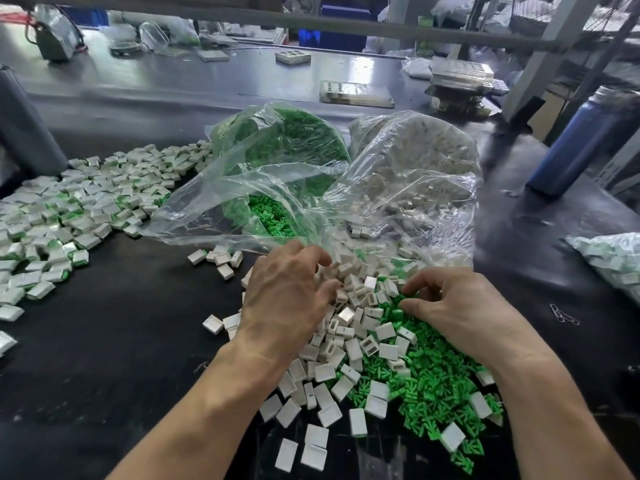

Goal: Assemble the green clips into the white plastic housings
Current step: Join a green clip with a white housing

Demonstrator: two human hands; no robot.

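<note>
A heap of loose white plastic housings point(346, 344) lies on the black table point(121, 323) right in front of me, mixed on its right side with a spread of small green clips point(433, 386). My left hand point(284, 299) lies palm down on the housings, its fingers and thumb curled round a white housing at the top of the heap. My right hand point(460, 310) reaches over the green clips, and its thumb and forefinger pinch a green clip. Most of what the fingers enclose is hidden.
Two open clear bags stand behind the heap: one of green clips point(277, 143), one of white housings point(415, 161). A wide pile of assembled pieces point(69, 209) covers the left. At the right are a blue bottle point(585, 140), another filled bag point(613, 258) and some paper clips point(562, 315).
</note>
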